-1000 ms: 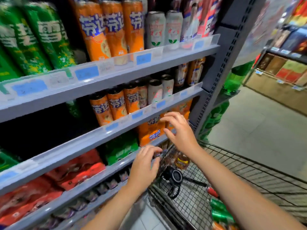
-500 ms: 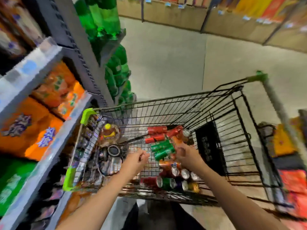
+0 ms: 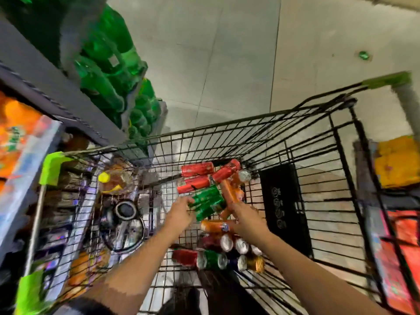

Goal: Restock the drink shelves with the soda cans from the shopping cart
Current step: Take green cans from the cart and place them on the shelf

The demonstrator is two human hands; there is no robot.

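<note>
Both hands reach down into the black wire shopping cart (image 3: 284,133), where the soda cans lie in a loose pile on the bottom. The left hand (image 3: 179,214) is at the near end of the green cans (image 3: 208,202), and its fingertips touch them. The picture is blurry there, so I cannot tell if the fingers are wrapped around a can or only resting on it. The right hand (image 3: 246,220) is just beside the green cans on the other side. It lies over a long orange can (image 3: 229,193) that points away from the person, and it looks like the fingers curl round it, but that is hard to see for sure. Another orange can (image 3: 214,226) lies flat between the two wrists. Behind the green cans are a few red cans (image 3: 197,170) lying on their sides. Closer to the person, more cans (image 3: 227,261) sit in a row with their silver ends showing. A black sign (image 3: 281,208) hangs on the inside of the cart wall, to the right of the pile. The cart has bright green corner pieces (image 3: 53,165) on its left side. Past them on the left is the drink shelf (image 3: 22,151) with orange packs (image 3: 16,130), and farther back are big green bottles (image 3: 109,64). The grey floor (image 3: 227,53) shows beyond the cart.
</note>
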